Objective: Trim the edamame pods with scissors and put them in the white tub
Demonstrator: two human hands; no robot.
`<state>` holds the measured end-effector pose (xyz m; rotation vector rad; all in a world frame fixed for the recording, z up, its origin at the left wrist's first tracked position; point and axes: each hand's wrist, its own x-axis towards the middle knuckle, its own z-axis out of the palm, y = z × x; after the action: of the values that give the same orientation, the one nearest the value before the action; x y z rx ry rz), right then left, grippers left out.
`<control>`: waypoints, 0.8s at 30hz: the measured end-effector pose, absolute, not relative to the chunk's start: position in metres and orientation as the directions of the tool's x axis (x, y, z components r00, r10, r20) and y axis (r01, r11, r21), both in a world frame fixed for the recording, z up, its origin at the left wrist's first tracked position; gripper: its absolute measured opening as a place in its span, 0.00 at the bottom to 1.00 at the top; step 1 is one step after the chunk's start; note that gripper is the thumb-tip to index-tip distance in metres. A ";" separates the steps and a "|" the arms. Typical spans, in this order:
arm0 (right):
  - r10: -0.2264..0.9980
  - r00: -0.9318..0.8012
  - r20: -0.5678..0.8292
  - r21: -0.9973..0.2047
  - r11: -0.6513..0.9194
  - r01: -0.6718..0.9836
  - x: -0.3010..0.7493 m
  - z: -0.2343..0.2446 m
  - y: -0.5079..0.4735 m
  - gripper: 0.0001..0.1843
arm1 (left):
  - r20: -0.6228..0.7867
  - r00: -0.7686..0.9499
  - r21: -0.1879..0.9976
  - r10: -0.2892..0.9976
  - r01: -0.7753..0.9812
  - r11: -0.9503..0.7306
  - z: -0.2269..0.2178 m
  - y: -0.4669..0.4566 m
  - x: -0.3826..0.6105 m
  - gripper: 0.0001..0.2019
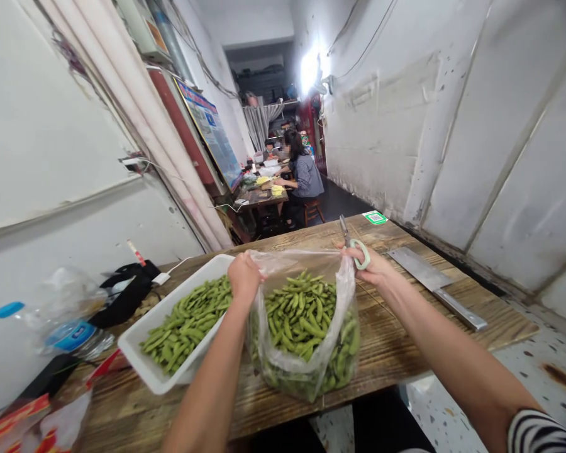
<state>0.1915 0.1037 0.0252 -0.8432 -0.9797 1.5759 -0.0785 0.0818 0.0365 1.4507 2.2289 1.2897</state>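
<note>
A clear plastic bag (306,371) full of green edamame pods (306,308) stands on the wooden table in front of me, its mouth spread wide. My left hand (245,277) is closed on the bag's left rim. At the right rim my right hand (370,267) grips the plastic and also holds scissors (360,251) with pale green handles, blades pointing up and away. To the left, partly behind my left forearm, a white plastic tray (158,384) holds more edamame pods (188,321).
A cleaver (434,283) lies on the table (391,340) to the right, near a green QR-code card (375,218). A water bottle (75,336), a black container (127,289) and red packaging (19,425) crowd the left. Another person (304,170) sits at a farther table.
</note>
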 end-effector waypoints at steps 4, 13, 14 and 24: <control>0.978 -0.209 0.013 -0.913 -0.074 -0.401 0.191 0.031 0.101 0.23 | 0.345 -0.539 0.741 0.768 0.659 0.130 0.024 0.068 -0.083 0.19; 0.981 -0.195 0.022 -0.979 -0.019 -0.203 0.190 0.019 0.121 0.23 | 0.346 -0.448 0.643 0.824 0.753 0.139 0.016 0.093 -0.088 0.22; 0.984 -0.178 0.027 -0.987 -0.002 -0.160 0.194 0.015 0.120 0.22 | 0.351 -0.424 0.622 0.835 0.772 0.131 0.018 0.086 -0.089 0.21; 0.962 0.116 0.246 -0.893 0.178 0.414 0.222 -0.006 0.078 0.17 | 0.395 0.415 0.273 0.819 0.799 -0.536 0.000 -0.007 -0.071 0.20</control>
<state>0.2224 0.0782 -0.0056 -1.3999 -1.4651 0.6991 -0.0713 -0.0065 0.0004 2.6073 1.4916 0.7655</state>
